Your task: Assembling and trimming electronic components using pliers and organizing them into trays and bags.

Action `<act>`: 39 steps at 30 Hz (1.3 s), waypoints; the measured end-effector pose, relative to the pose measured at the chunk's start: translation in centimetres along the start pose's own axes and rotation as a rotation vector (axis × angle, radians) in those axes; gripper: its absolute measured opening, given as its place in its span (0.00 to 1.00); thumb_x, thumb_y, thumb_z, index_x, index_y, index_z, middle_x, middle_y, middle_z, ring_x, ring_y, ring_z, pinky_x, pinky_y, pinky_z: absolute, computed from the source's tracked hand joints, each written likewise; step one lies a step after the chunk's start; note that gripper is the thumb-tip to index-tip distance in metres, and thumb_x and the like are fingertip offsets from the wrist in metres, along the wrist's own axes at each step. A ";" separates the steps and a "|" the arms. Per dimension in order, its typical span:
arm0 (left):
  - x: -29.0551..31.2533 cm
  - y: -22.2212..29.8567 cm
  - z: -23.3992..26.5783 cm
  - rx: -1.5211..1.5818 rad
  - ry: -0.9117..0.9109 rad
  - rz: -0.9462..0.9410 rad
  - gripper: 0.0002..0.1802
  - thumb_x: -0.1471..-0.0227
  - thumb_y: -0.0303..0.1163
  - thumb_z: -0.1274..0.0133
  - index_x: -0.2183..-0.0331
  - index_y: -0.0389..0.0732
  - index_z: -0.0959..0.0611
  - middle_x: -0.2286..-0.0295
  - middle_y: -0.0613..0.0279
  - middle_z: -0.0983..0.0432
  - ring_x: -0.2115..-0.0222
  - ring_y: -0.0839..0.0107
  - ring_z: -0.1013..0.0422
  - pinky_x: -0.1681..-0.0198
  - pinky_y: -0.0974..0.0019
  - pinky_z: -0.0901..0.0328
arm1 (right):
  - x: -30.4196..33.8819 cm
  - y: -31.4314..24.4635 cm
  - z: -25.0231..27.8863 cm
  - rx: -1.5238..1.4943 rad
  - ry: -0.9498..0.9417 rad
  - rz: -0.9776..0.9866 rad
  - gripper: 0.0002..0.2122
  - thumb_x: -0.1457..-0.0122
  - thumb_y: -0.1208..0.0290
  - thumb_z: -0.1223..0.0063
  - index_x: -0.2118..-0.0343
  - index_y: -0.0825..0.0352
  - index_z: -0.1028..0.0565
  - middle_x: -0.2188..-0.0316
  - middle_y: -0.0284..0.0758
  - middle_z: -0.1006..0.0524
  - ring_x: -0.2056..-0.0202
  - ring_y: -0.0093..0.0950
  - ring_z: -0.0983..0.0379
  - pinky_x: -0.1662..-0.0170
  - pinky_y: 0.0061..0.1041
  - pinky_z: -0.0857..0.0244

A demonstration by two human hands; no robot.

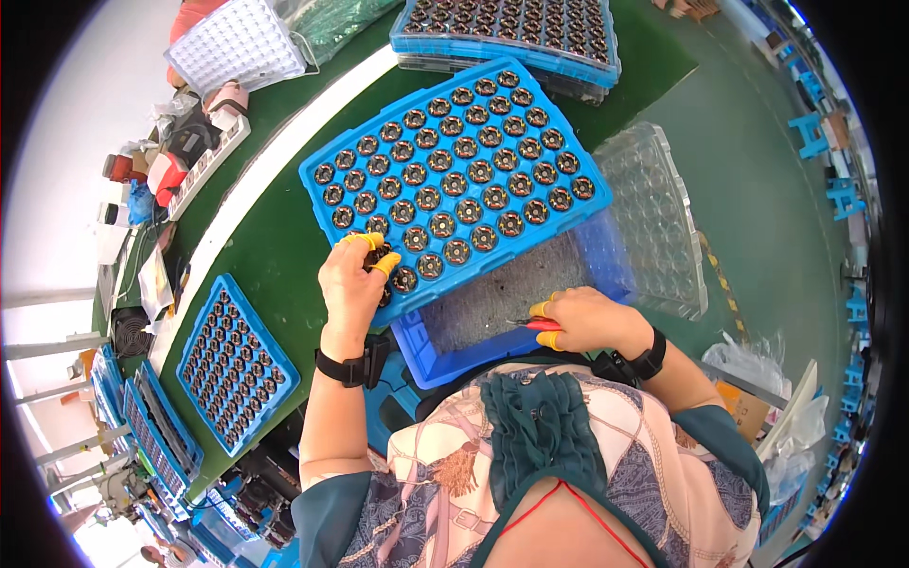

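Observation:
In front of me a blue tray [372, 303] holds rows of round wound motor stators [442, 224], dark with copper and red in them. At its near left corner my left hand [352, 284], with yellow finger cots, is closed in a pinch around one stator [379, 254], partly hidden by the fingers. Right of it, above a blue bin [421, 364], my right hand [592, 320] is closed on a small red-handled tool [542, 325]. The tool's thin dark tip points left; its exact kind is hard to make out. This hand wears yellow finger cots too.
Under the main tray's near edge, the bin has a grey, speckled bottom. A clear plastic tray [653, 218] leans at right. Stacked filled trays [507, 47] stand at the back. Another filled blue tray [232, 364] lies on the green table at left. A white tray [235, 47] is at far left.

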State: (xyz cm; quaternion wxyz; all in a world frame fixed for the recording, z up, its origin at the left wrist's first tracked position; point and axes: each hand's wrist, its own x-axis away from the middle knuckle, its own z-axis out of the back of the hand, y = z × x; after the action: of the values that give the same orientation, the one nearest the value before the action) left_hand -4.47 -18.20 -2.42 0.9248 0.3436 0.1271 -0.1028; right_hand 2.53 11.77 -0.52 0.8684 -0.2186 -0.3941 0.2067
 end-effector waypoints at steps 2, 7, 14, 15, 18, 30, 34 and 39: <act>-0.8 -0.2 -0.7 -0.022 -0.033 -0.080 0.10 0.66 0.25 0.37 0.75 0.37 0.20 0.76 0.55 0.24 0.73 0.57 0.28 0.69 0.61 0.34 | 0.3 0.0 0.0 -0.002 0.040 -0.014 0.18 0.49 0.59 0.50 0.58 0.65 0.26 0.64 0.47 0.25 0.59 0.44 0.29 0.55 0.38 0.37; -0.4 -0.7 -1.3 -0.072 0.018 -0.203 0.08 0.64 0.24 0.39 0.75 0.37 0.21 0.75 0.54 0.26 0.73 0.56 0.30 0.70 0.59 0.34 | -0.6 0.7 -1.3 -0.033 0.177 0.132 0.16 0.51 0.58 0.50 0.63 0.64 0.24 0.71 0.45 0.23 0.65 0.43 0.27 0.61 0.40 0.34; 0.4 0.8 -1.3 -0.252 0.099 -0.177 0.07 0.65 0.24 0.39 0.77 0.37 0.21 0.71 0.56 0.28 0.67 0.55 0.33 0.63 0.57 0.37 | 0.0 -0.1 0.1 -0.092 0.258 0.167 0.16 0.49 0.59 0.51 0.62 0.65 0.26 0.70 0.44 0.24 0.64 0.43 0.27 0.62 0.40 0.35; 0.1 1.3 -1.7 -0.277 0.103 -0.178 0.07 0.65 0.25 0.39 0.77 0.37 0.20 0.71 0.56 0.28 0.67 0.54 0.33 0.63 0.57 0.37 | 0.3 0.0 0.7 -0.089 0.246 0.125 0.16 0.48 0.60 0.50 0.61 0.65 0.27 0.68 0.45 0.25 0.63 0.44 0.28 0.61 0.40 0.36; 0.7 1.3 -2.3 -0.303 0.147 -0.174 0.06 0.65 0.26 0.40 0.78 0.37 0.20 0.71 0.55 0.29 0.69 0.54 0.34 0.65 0.56 0.37 | 0.5 0.6 0.8 -0.085 0.291 0.132 0.16 0.48 0.60 0.50 0.60 0.65 0.27 0.69 0.45 0.25 0.64 0.44 0.28 0.62 0.41 0.36; 1.5 1.4 -1.6 0.000 0.442 -0.168 0.07 0.63 0.29 0.39 0.76 0.41 0.19 0.75 0.59 0.28 0.72 0.59 0.32 0.69 0.61 0.35 | -0.9 -0.1 2.6 -0.048 0.776 0.237 0.22 0.55 0.68 0.40 0.55 0.67 0.29 0.64 0.42 0.26 0.62 0.42 0.31 0.58 0.35 0.36; 4.9 0.2 -0.3 -0.024 0.498 -0.140 0.08 0.63 0.27 0.38 0.75 0.41 0.20 0.74 0.60 0.28 0.73 0.60 0.32 0.71 0.62 0.35 | -2.3 -1.9 2.6 0.091 0.798 0.335 0.24 0.55 0.68 0.40 0.53 0.69 0.30 0.62 0.44 0.28 0.61 0.43 0.32 0.57 0.35 0.37; 9.8 -1.9 2.3 -0.047 0.533 -0.007 0.08 0.64 0.27 0.38 0.75 0.41 0.19 0.74 0.60 0.28 0.72 0.60 0.32 0.71 0.62 0.35 | -5.0 -4.6 2.8 0.149 0.922 0.385 0.26 0.52 0.67 0.41 0.50 0.71 0.33 0.59 0.47 0.31 0.56 0.45 0.36 0.53 0.37 0.40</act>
State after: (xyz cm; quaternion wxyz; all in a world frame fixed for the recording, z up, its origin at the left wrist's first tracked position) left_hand 4.69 -22.17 -4.90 0.8662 0.3364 0.3695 -0.0088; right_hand -1.83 5.95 0.67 0.9115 -0.2933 0.0939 0.2727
